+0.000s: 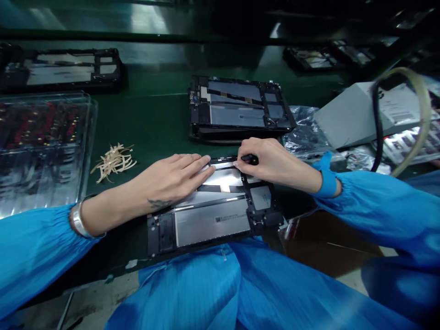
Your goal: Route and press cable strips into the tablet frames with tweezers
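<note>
An opened tablet chassis [213, 224] with silver battery panels and a black frame lies in front of me at the bench's front edge. My left hand [182, 176] rests flat across its upper left part, fingers stretched toward the far edge. At the far edge, right of the middle, my right hand [259, 158] is closed round a slim black tool [250, 159]. Only a short dark end of that tool shows, so its exact kind is hidden. The right fingertips touch the chassis or hover just over it; I cannot tell which.
Beyond my hands stands a stack of similar tablet chassis [237, 107]. A clear plastic tray [90, 137] of parts sits left, beside a pile of pale strips [115, 161]. To the right are crumpled plastic bags [304, 130], a white box [354, 112] and a looped cable [424, 119].
</note>
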`<state>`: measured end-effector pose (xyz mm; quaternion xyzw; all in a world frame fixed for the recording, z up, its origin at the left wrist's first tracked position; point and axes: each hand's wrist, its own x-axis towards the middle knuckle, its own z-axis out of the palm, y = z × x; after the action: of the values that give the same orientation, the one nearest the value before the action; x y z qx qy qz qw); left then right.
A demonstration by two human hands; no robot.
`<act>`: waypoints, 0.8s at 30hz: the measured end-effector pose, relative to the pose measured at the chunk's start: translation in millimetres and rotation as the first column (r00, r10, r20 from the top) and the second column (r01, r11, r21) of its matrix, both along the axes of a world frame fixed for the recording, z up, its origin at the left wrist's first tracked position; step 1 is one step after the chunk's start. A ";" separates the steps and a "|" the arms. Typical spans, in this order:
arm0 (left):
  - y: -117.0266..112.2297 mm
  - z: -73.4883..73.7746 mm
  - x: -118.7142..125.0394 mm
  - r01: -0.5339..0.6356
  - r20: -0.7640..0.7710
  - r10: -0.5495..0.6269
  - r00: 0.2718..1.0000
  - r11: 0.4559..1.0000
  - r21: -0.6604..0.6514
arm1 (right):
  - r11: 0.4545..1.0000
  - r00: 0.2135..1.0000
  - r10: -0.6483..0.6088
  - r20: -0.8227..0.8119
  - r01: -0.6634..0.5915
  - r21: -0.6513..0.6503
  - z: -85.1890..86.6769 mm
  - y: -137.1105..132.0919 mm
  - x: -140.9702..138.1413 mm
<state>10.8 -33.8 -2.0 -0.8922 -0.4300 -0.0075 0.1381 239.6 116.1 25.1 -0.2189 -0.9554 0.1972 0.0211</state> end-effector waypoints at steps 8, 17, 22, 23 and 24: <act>13.4 15.9 26.0 -0.076 -0.149 0.071 0.986 0.997 -0.028 | 0.995 0.993 -0.009 -0.119 0.020 0.093 -1.2 -0.9 3.8; 55.9 13.8 21.4 -0.121 0.194 0.179 0.964 0.952 -0.281 | 0.888 0.665 -0.071 -0.744 -0.297 -0.350 -19.9 -129.5 37.2; 77.3 19.3 4.4 -0.112 0.386 0.400 0.831 0.800 -0.589 | 0.903 0.510 0.015 -0.860 -0.377 -0.207 -65.7 -146.5 13.4; 78.8 24.3 2.7 -0.111 0.387 0.431 0.815 0.772 -0.626 | 0.917 0.488 0.022 -0.873 -0.357 -0.176 -69.8 -144.2 9.6; 79.3 30.1 1.2 -0.101 0.399 0.445 0.802 0.759 -0.644 | 0.935 0.460 0.014 -0.888 -0.321 -0.151 -72.2 -142.0 6.4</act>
<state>12.0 45.5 28.0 -0.7752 -0.5618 -0.0973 -0.2721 246.0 -25.9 -47.1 0.0085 -0.7849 0.4232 0.4525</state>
